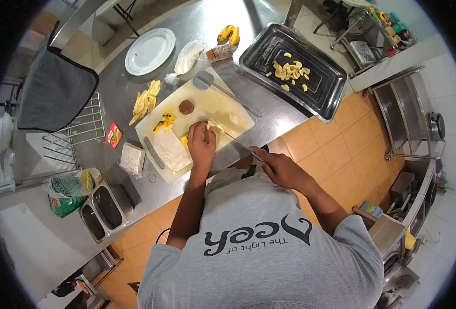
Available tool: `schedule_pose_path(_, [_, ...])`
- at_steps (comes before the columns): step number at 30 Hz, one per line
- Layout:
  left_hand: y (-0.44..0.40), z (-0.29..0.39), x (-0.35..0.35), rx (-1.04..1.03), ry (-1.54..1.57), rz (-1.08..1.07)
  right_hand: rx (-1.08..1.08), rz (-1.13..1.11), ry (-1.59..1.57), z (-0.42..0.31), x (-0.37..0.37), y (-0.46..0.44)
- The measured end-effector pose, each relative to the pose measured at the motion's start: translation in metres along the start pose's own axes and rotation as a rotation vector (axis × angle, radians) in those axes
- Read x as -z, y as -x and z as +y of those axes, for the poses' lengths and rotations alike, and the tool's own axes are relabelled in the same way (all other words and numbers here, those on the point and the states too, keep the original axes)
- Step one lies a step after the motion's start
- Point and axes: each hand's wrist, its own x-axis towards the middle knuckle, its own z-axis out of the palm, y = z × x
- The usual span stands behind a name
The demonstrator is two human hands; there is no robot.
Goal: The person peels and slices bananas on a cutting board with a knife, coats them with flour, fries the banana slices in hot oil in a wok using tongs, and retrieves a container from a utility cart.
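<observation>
My right hand (282, 169) is wrapped round the handle of a knife (233, 137). Its blade reaches left over the white cutting board (238, 121). At the blade, my left hand (203, 144) has its fingers bent and pinched on a small pale piece of banana (210, 124), partly hidden by the fingertips. Beside that hand lies a white, flat sheet of dough or wrappers (170, 150), with a banana peel (164, 123) at its upper edge. A round brown disc (186, 107) sits farther up the board. A long-handled spatula (228, 92) rests across the board's far edge.
A black tray (323, 77) with banana slices (291, 71) stands at the far right. Around the board are a white plate (150, 51), two bananas (228, 35), peels (145, 102), a red packet (113, 135) and a wrapped block (132, 159). Metal containers (107, 207) stand at left.
</observation>
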Motion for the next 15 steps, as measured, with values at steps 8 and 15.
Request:
schedule_pose_path(8, [0.001, -0.005, 0.0, -0.022, 0.014, -0.016, 0.031, 0.082, 0.005, 0.011, -0.017, -0.001])
schedule_pose_path(15, [0.001, -0.003, -0.002, -0.021, 0.035, -0.001, 0.009, 0.048, 0.007, 0.024, -0.021, -0.018])
